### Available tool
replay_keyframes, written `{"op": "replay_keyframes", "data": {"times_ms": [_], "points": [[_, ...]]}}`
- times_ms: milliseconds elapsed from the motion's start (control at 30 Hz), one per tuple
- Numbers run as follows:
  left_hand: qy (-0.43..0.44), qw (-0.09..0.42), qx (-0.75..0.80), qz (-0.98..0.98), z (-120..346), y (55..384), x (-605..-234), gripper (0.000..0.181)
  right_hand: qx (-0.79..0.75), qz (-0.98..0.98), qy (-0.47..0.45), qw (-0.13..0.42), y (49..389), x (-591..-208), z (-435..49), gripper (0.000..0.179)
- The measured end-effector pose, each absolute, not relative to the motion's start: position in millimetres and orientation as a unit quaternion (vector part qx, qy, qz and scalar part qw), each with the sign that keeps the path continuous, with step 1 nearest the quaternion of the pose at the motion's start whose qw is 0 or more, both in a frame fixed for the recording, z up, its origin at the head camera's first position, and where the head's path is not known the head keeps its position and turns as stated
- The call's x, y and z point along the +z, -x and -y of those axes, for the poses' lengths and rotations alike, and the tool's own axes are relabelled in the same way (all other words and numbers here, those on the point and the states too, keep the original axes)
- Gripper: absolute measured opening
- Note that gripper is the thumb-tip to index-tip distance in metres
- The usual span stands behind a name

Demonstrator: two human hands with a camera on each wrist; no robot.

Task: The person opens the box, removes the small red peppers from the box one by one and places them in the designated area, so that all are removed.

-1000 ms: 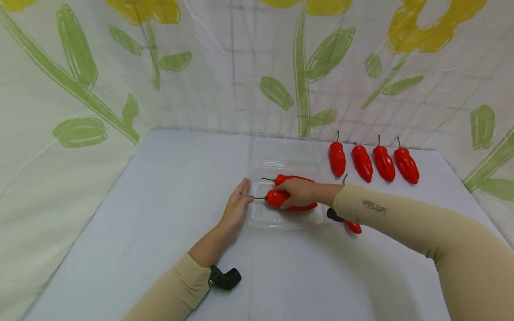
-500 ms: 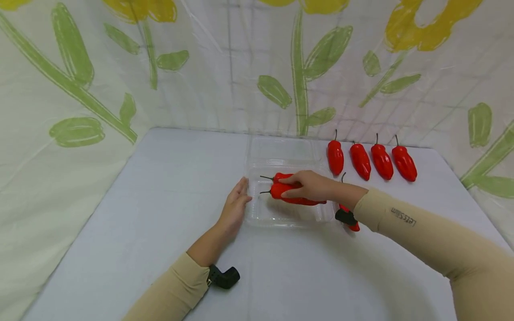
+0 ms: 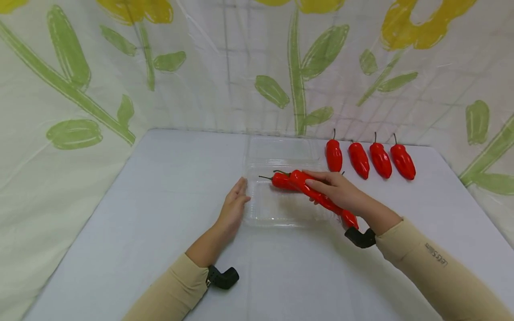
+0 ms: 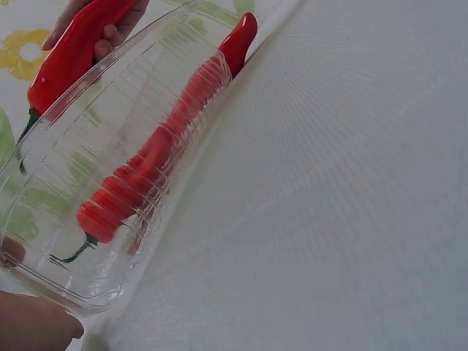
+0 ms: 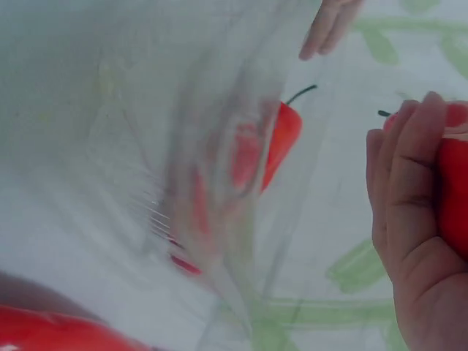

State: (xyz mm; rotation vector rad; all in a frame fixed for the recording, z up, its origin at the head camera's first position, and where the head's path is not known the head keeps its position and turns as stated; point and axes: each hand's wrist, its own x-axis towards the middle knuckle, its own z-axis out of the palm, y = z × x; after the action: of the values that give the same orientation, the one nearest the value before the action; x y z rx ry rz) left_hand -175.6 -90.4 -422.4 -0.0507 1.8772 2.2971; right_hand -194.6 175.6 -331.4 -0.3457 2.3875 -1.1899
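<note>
My right hand (image 3: 347, 191) grips a red pepper (image 3: 300, 179) by its body, raised and slanting over the clear plastic container (image 3: 277, 223). Its stem points to the far left. Another red pepper (image 4: 124, 190) lies inside the container along the far side, its tail end covered by the held one in the head view. At the container's left end my left hand (image 3: 233, 207) rests with straight fingers against the wall, the thumb near the rim. In the right wrist view, the fingers of my right hand (image 5: 413, 205) wrap round the held pepper (image 5: 453, 197).
The container's lid (image 3: 281, 147) lies hinged back behind it. Several red peppers (image 3: 379, 159) stand in a row at the table's back right. One more pepper (image 3: 350, 219) lies right of the container, partly hidden. A flower-patterned curtain (image 3: 201, 67) hangs behind the white table (image 3: 180, 178).
My right hand has lifted the near pepper from the container and drawn it right, turning its stem end up and away. The left hand stays at the container's end.
</note>
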Motion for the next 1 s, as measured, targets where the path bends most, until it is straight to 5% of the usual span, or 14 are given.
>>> {"op": "replay_keyframes", "data": {"times_ms": [1000], "points": [[0.032,0.086,0.77,-0.632,90,176,-423,0.065,-0.566,-0.815,-0.065,0.102,164,-359,-251,0.072]]}}
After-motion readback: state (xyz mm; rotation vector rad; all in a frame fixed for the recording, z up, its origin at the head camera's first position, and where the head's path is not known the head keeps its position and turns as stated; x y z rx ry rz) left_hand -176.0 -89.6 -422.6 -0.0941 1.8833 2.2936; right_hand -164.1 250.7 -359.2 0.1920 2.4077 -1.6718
